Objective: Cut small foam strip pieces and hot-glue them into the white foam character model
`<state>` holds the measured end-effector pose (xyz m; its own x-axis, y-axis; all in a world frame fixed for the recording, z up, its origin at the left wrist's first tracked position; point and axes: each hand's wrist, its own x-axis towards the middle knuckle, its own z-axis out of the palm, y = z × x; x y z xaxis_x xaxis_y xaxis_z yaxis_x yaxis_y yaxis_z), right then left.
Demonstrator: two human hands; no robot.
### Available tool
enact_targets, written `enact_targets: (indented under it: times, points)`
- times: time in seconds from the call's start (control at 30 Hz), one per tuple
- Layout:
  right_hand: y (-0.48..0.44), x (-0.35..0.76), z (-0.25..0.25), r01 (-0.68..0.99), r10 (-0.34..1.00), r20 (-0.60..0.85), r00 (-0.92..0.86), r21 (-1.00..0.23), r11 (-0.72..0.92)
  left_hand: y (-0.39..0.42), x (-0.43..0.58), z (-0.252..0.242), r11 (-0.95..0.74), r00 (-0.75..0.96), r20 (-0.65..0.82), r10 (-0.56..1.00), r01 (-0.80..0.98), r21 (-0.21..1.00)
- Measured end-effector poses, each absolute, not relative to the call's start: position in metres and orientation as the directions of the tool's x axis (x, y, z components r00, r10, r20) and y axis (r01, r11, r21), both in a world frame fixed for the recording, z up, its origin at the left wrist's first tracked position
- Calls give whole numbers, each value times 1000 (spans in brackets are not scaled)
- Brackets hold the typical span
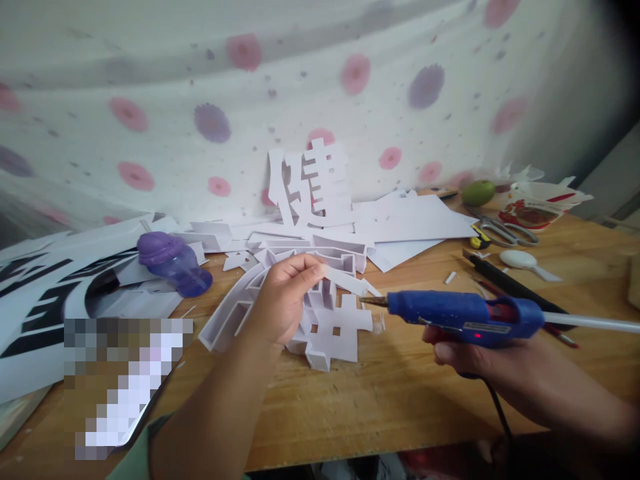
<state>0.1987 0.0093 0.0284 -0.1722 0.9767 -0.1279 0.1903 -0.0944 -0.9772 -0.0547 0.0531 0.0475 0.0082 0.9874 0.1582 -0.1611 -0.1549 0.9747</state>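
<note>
My right hand is wrapped round a blue hot glue gun, its nozzle pointing left and a white glue stick jutting from its back. Pinched in my left hand is a white foam board strip, whose far end lies close to the nozzle tip. Whether the two touch I cannot tell. Under my left hand a white foam board character with raised walls lies on the table, partly hidden by the hand and forearm.
A finished-looking white character leans against the flowered curtain. White sheets lie behind. At left are a purple bottle and black-printed sheets. Scissors, a white spoon, a black cutter and a food tub are at right.
</note>
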Motion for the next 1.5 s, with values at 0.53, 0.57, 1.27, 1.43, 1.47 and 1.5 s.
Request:
enact_targets:
  times: [0.53,0.57,1.27,1.43,1.47,1.5]
  points:
    - [23,213,20,295,956,-122,-268,-955,-39,54,-56,46,-148,6,151,988,-168,975]
    - [24,213,20,303,954,-120,-274,-953,-34,54,-56,46,-150,0,152,988,-175,973]
    - [14,205,20,112,936,-128,-329,-989,-96,55,-56,43,-78,135,129,982,-330,941]
    - [14,201,19,59,934,-145,-326,-989,-133,54,-55,45,-74,176,136,975,-324,943]
    - [14,200,20,59,932,-151,-329,-988,-140,53,-55,45,-75,180,139,974,-322,944]
    - [14,199,21,59,933,-159,-322,-987,-148,53,-55,45,-78,183,142,973,-322,943]
